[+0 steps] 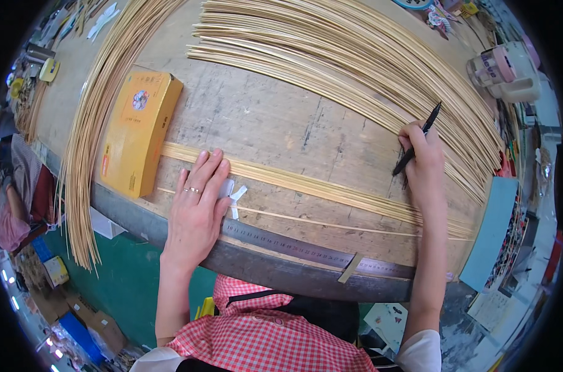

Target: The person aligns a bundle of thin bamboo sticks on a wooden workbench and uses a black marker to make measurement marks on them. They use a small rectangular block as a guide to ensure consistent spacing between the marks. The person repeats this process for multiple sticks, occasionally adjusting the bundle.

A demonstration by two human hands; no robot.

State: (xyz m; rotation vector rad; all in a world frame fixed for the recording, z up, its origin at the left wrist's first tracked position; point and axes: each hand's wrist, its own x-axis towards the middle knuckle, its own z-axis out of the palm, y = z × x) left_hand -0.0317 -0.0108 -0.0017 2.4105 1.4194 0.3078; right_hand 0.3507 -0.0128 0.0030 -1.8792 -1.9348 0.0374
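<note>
My left hand (198, 208) lies flat with its fingers stretched over the left part of a row of thin bamboo strips (294, 178). A yellow box (132, 136) rests over the left ends of that row. Black and slim, a pen (433, 118) is pinched in my right hand (425, 155), its lower end slanting down to the left above the wood. My right forearm crosses over the row's right part. One separate strip (331, 224) runs nearer to me, and a metal ruler (288, 247) lies along the front edge. White tape (237, 199) shows beside my left fingers.
Many long strips (331, 43) are spread across the back of the wooden table. Another bundle (86, 167) hangs over the front edge at left. A blue-grey board (489, 232) stands at the right end, with a clear plastic jug (501, 68) farther back. Tape (351, 268) crosses the ruler.
</note>
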